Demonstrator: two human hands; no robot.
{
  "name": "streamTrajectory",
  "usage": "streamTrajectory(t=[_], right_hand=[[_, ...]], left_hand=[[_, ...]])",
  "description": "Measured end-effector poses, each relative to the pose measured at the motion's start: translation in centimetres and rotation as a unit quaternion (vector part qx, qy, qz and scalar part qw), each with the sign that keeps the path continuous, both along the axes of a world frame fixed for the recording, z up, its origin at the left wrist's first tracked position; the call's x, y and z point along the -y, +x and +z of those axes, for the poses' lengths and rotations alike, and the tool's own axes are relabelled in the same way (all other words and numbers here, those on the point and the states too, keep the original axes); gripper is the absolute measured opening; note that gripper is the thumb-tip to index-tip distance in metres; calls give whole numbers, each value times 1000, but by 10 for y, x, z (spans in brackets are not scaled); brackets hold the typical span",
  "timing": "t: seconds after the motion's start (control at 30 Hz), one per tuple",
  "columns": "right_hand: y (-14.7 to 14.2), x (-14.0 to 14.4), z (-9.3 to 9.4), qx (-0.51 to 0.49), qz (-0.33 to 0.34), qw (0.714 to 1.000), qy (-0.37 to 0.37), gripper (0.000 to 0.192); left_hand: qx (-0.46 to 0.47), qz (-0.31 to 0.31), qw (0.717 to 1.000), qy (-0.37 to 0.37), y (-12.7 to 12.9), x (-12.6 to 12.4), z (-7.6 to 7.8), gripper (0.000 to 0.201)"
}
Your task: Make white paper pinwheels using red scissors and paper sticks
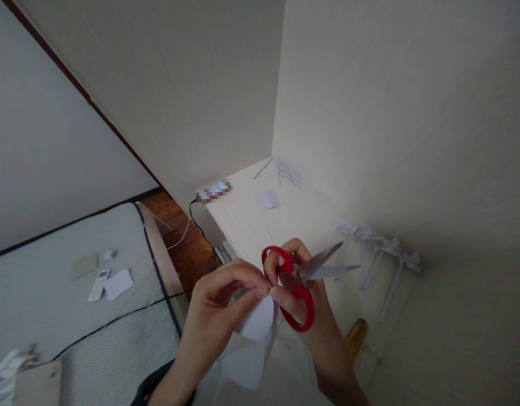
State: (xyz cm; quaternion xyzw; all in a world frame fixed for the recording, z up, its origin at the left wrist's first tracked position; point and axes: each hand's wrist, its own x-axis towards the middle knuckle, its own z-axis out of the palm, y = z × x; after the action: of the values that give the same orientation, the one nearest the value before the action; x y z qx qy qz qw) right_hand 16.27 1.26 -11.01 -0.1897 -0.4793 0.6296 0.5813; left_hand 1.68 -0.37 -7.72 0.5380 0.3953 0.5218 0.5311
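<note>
My left hand point(221, 293) pinches the top edge of a piece of white paper point(257, 321), whose curved lower parts hang below the fingers. Red-handled scissors point(304, 273) hang on my right hand point(316, 316), with fingers through the loops and the blades parted, pointing right. The fingertips of my right hand also meet the paper's top edge, beside the left fingertips. No paper lies between the blades.
White paper flowers on stems point(376, 242) lie on the white table point(302, 220) at right, near a yellow object point(356, 338). Thin white sticks point(287, 172) and a paper square point(268, 199) lie farther back. At left, a remote point(99, 285) rests on a mattress point(145, 332).
</note>
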Motion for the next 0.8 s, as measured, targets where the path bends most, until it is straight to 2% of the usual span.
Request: streamTrajectory(t=[0.2, 0.37, 0.53, 0.8], right_hand=[[-2, 0, -5, 14, -23, 1000, 7, 30], [-2, 2, -6, 27, -40, 999, -18, 35], [1, 3, -2, 24, -25, 999, -37, 31], [4, 4, -2, 75, -58, 995, -10, 35]], left_hand=[[2, 11, 999, -30, 1, 1, 1, 9], [-4, 27, 998, -55, 1, 2, 1, 11], [16, 23, 996, -87, 0, 2, -2, 12], [0, 24, 997, -78, -1, 4, -4, 10]])
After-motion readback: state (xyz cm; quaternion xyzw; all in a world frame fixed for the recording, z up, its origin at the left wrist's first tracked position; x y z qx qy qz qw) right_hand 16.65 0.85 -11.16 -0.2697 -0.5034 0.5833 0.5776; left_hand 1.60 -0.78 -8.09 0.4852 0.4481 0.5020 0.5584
